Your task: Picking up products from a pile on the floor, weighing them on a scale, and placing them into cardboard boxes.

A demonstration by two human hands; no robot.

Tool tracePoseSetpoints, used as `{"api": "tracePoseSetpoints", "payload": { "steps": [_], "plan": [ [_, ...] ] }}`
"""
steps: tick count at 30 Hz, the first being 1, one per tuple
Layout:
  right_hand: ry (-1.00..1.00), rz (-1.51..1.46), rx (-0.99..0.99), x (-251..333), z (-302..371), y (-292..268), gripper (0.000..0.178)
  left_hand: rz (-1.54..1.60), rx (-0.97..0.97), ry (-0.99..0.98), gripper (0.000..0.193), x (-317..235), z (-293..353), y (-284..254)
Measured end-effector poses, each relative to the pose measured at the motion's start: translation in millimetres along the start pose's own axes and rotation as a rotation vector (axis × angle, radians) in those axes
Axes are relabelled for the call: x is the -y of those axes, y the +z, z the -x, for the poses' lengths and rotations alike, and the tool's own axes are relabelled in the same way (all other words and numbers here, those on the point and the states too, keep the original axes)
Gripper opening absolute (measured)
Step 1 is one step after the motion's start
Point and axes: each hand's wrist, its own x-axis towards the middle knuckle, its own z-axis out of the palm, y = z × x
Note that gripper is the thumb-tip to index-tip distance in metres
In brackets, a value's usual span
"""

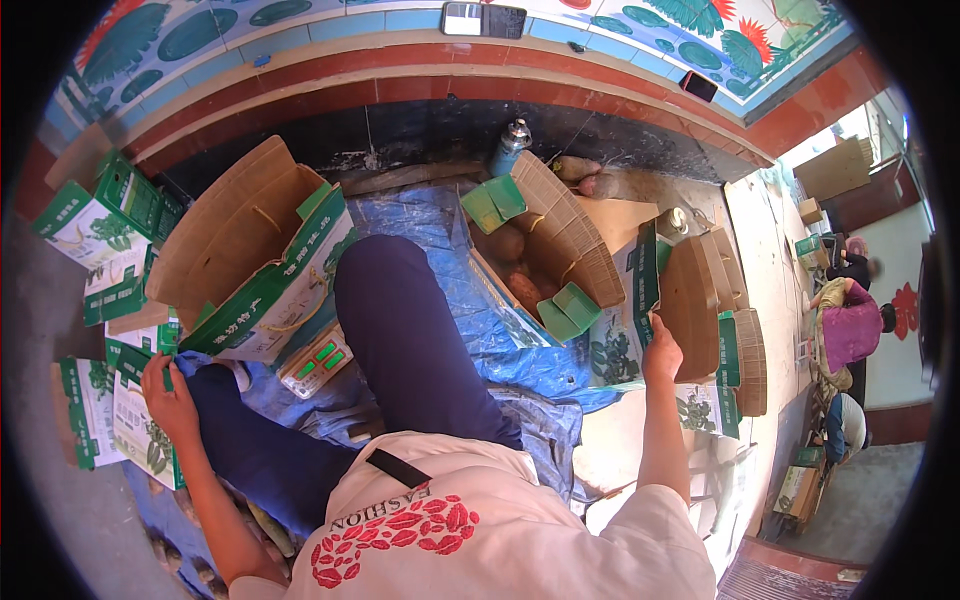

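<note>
At the left, my left hand (172, 402) has its fingers curled on the upper edge of a green-and-white carton (140, 425). On the right, my right hand (661, 354) grips the edge of another open green-and-white carton (690, 300) between thumb and fingers. Between my arms stands an open carton (570, 235) with large reddish-brown root vegetables (523, 288) inside. A bigger open carton (268, 302) stands beyond my left knee, close to a scale (316, 358) with lit green digits; whether it rests on the scale I cannot tell.
A blue tarp (400, 215) covers the floor under my legs. Near the wall stand a blue thermos (511, 147) and loose roots (590, 180). More cartons (100, 230) are stacked at far left. Phones (484, 20) lie on the ledge. Other people (850, 325) are at far right.
</note>
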Motion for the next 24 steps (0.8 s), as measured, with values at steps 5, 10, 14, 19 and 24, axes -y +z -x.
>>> {"api": "tracePoseSetpoints", "payload": {
  "steps": [5, 10, 14, 19, 24],
  "plan": [
    [-0.086, 0.139, -0.027, -35.1, 11.4, -1.4, 0.046, 0.003, -0.002, -0.007, 0.014, -0.8, 1.4, -1.5],
    [-0.183, 0.192, -0.192, -91.9, 44.6, 4.1, 0.05, -0.004, 0.001, -0.01, 0.013, -2.8, 0.3, -2.8],
    [-0.152, 0.211, -0.153, -117.1, 67.5, -3.1, 0.054, -0.012, 0.005, -0.008, 0.013, -0.7, 0.0, -2.0],
    [0.001, 0.213, -0.105, -130.5, 87.2, 9.8, 0.048, 0.009, 0.002, -0.013, 0.013, -8.4, -2.7, -1.8],
    [0.069, -0.067, -0.133, -81.9, 66.2, 5.7, 0.039, -0.016, 0.007, -0.01, 0.013, -4.5, -1.7, -1.1]
  ]
}}
